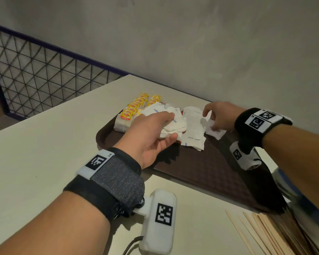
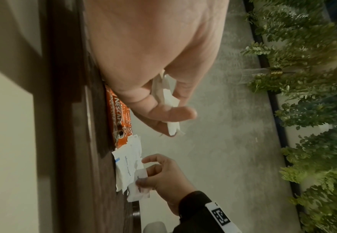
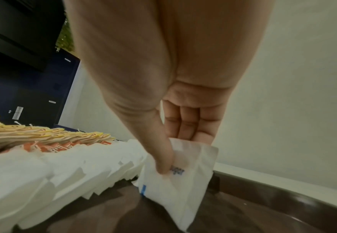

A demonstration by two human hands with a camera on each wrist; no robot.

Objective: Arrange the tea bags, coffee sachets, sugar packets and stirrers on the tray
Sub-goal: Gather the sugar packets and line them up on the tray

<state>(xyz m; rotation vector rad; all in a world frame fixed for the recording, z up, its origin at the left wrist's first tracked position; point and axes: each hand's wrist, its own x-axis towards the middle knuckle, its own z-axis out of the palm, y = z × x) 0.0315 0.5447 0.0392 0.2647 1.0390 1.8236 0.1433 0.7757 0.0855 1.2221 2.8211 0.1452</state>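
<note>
Left hand (image 1: pixel 151 137) curled around a loose wad of white sugar packets (image 1: pixel 170 124), thumb beneath and fingers over the top, held just above the far part of the brown tray (image 1: pixel 201 168). Right hand (image 1: pixel 219 116) pinching a separate small bunch of sugar packets (image 1: pixel 215 132) between thumb and fingers, their lower edge down on the tray near its right rim. Between the two hands, a fanned row of white packets (image 1: pixel 193 129) lying on the tray, one printed "white sugar". Behind them, yellow-tagged tea bags (image 1: pixel 136 109) in two rows at the far left corner of the tray. Wooden stirrers (image 1: pixel 269 234) off the tray, on the table (image 1: pixel 44 144) at lower right.

From the left wrist: orange coffee sachets (image 2: pixel 119 119) tucked under the white packets, barely visible from the head. From the right wrist: thumb (image 3: pixel 159 149) pressed on the face of the pinched packet, over a blue word ending "ugar", with the fanned row running off to the left
</note>
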